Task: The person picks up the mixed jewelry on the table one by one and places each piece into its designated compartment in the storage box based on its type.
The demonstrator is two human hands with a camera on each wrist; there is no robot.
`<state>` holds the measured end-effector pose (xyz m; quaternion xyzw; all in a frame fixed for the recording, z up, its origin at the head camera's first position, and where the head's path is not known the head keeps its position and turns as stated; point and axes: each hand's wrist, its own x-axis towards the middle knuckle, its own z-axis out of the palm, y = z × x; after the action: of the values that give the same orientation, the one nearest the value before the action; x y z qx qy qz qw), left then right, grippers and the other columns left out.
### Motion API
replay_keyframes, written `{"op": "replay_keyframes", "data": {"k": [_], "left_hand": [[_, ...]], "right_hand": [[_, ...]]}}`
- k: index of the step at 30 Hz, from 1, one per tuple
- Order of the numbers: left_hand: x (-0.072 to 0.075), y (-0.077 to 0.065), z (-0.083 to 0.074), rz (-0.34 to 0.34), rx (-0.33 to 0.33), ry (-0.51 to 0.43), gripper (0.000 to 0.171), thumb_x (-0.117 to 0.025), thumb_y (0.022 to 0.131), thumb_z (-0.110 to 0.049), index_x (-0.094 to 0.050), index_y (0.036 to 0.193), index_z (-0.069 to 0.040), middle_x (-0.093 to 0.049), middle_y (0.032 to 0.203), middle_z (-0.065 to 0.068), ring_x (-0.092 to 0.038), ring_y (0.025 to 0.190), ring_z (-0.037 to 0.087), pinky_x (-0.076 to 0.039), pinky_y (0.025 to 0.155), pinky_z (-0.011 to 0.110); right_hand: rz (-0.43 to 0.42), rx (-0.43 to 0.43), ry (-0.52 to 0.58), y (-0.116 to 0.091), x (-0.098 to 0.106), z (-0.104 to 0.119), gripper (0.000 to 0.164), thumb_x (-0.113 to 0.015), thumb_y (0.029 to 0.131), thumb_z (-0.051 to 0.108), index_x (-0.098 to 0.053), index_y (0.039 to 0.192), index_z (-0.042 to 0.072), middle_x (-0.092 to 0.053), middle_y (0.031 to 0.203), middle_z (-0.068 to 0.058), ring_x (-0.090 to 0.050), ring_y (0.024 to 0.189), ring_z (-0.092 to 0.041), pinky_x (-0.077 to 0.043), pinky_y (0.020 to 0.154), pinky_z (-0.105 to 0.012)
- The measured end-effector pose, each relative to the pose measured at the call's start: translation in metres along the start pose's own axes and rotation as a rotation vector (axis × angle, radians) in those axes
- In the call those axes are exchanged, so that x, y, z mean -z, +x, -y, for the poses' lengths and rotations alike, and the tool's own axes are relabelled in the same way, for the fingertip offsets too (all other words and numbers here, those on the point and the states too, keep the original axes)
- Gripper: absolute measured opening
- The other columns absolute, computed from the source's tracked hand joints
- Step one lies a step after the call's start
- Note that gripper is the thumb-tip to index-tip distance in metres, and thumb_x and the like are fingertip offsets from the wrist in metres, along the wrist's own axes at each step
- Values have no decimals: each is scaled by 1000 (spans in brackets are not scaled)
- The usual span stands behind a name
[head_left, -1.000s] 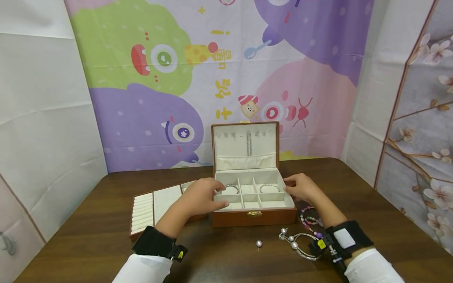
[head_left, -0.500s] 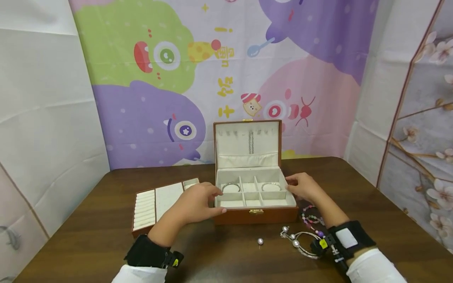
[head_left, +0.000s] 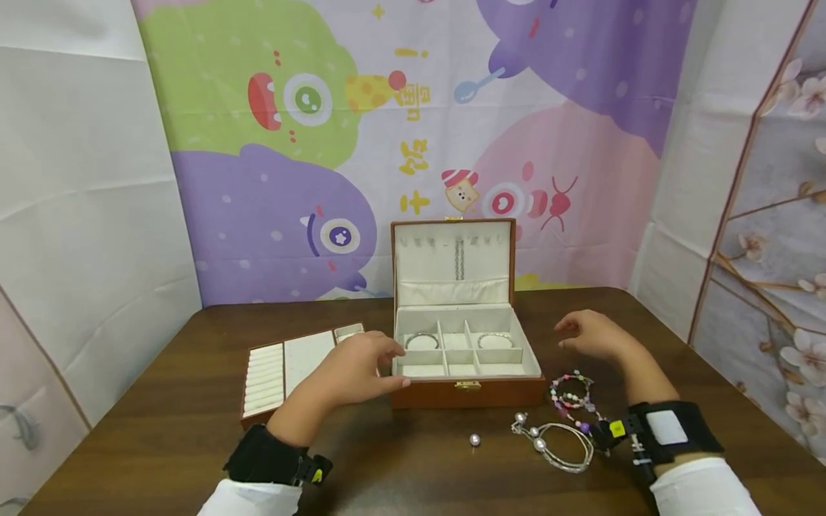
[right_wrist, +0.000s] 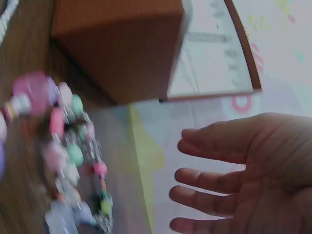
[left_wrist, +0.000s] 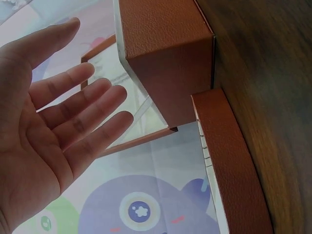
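A brown jewelry box (head_left: pixel 467 394) stands with its lid up, showing a cream lining split into several compartments. One bracelet (head_left: pixel 422 341) lies in its back left compartment and another bracelet (head_left: pixel 495 341) in the back right one. Chains hang inside the lid (head_left: pixel 452 261). My left hand (head_left: pixel 358 365) hovers at the box's left front corner; the left wrist view shows its fingers relaxed and holding nothing. To the right of the box, apart from it, is my right hand (head_left: pixel 594 335), its fingers loosely extended and holding nothing in the right wrist view (right_wrist: pixel 234 175).
A brown tray (head_left: pixel 264 380) with ring rolls and cream sections sits left of the box, partly behind my left arm. A colorful beaded bracelet (head_left: pixel 571 394), a silver bracelet with pearls (head_left: pixel 561 451) and a single pearl piece (head_left: pixel 475 440) lie on the wooden table (head_left: pixel 400 473).
My right hand has left the box's right side and moved off to the right, uncovering more of the beaded bracelet. The left hand has drawn back slightly from over the box's left edge.
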<state>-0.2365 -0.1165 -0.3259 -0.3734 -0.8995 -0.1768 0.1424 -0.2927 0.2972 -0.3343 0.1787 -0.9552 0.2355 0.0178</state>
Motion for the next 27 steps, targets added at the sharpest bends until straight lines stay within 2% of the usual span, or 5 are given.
{"op": "replay_keyframes", "data": {"k": [3, 7, 12, 19, 27], "left_hand": [[1, 1, 0, -1, -1, 3, 36, -79, 80, -31, -70, 104, -5, -66, 91, 4, -63, 80, 17, -53, 72, 32], [0, 1, 1, 8, 5, -1, 36, -79, 80, -31, -70, 103, -5, -66, 91, 4, -63, 80, 17, -53, 72, 32], [-2, 1, 1, 8, -5, 11, 36, -79, 81, -32, -71, 103, -5, -66, 90, 3, -63, 79, 16, -52, 71, 32], [-4, 0, 0, 11, -10, 16, 35, -78, 82, -32, -71, 104, -6, -64, 90, -1, -61, 78, 14, -51, 69, 30], [-4, 1, -1, 9, -18, 50, 32, -78, 82, -31, -71, 102, -6, -64, 88, 1, -60, 76, 13, -51, 68, 31]], "right_hand": [[43, -3, 3, -4, 5, -9, 27, -74, 79, 4, -67, 101, -9, -67, 99, -24, -62, 95, -41, -50, 81, -54], [145, 25, 42, -7, 3, -16, 17, -70, 72, -6, -67, 89, -5, -65, 83, -11, -60, 77, -25, -52, 67, -41], [220, 56, 46, -7, -6, -16, 19, -67, 65, -11, -65, 82, -2, -62, 77, -5, -53, 69, -15, -48, 61, -31], [244, -65, -62, -10, -14, -8, 20, -70, 63, -10, -59, 72, 5, -53, 67, 0, -50, 58, -17, -43, 45, -26], [224, -129, -105, -11, -18, -7, 21, -65, 69, -10, -55, 66, 8, -49, 65, -2, -54, 55, -18, -52, 41, -33]]}}
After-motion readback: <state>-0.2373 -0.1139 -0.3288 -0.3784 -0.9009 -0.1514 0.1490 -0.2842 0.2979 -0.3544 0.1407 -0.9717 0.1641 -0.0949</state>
